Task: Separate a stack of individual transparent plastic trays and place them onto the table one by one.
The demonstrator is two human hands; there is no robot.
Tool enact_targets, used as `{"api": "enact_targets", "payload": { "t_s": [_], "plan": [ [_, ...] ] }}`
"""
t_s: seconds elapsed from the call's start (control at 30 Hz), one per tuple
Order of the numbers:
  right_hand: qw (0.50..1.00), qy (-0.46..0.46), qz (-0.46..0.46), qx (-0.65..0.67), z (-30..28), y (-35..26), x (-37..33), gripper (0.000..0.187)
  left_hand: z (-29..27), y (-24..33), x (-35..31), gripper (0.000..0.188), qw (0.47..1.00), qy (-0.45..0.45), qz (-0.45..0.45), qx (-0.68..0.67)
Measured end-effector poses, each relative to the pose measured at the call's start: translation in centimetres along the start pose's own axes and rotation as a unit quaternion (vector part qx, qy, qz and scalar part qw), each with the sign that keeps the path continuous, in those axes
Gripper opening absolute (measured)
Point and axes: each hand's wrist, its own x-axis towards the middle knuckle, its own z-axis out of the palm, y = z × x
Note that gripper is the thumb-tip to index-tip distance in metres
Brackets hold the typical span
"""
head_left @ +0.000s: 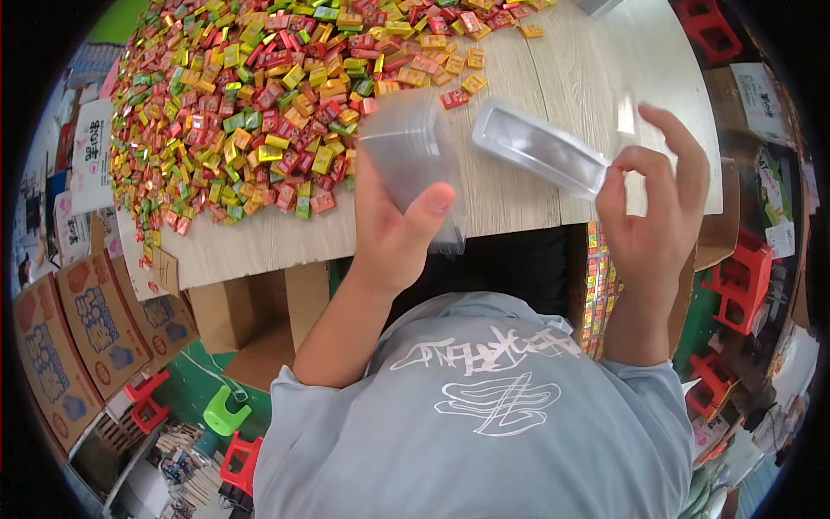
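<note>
My left hand (393,238) is closed round a stack of see-through plastic trays (411,138), blurred by motion, above the table's near edge. To its right, my right hand (653,203) pinches one long see-through tray (540,149) by its near right end between thumb and forefinger. The other fingers of that hand are raised and apart. This single tray is tilted, apart from the stack, and nothing shows inside it. Beyond my left hand spreads a large heap of small wrapped sweets (259,112) in red, yellow, green and orange.
The pale wooden table (259,251) curves round in front of me. An open cardboard box (259,324) stands below its left edge, near printed cartons (104,329). Red stools (743,281) are at the right, a green stool (226,411) at lower left.
</note>
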Motion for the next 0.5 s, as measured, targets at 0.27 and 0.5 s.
{"api": "enact_targets", "payload": {
  "t_s": [0.27, 0.5],
  "plan": [
    [0.974, -0.224, 0.01, -0.028, 2.5, 0.0, 0.1, 0.026, 0.4, -1.7, 1.3, 0.085, 0.997, -0.027, -0.061, 0.041],
    [0.983, -0.182, 0.001, 0.006, 5.0, 1.6, -2.4, 0.029, -1.1, -1.4, 1.2, 0.085, 0.989, -0.095, -0.113, 0.011]
  ]
}}
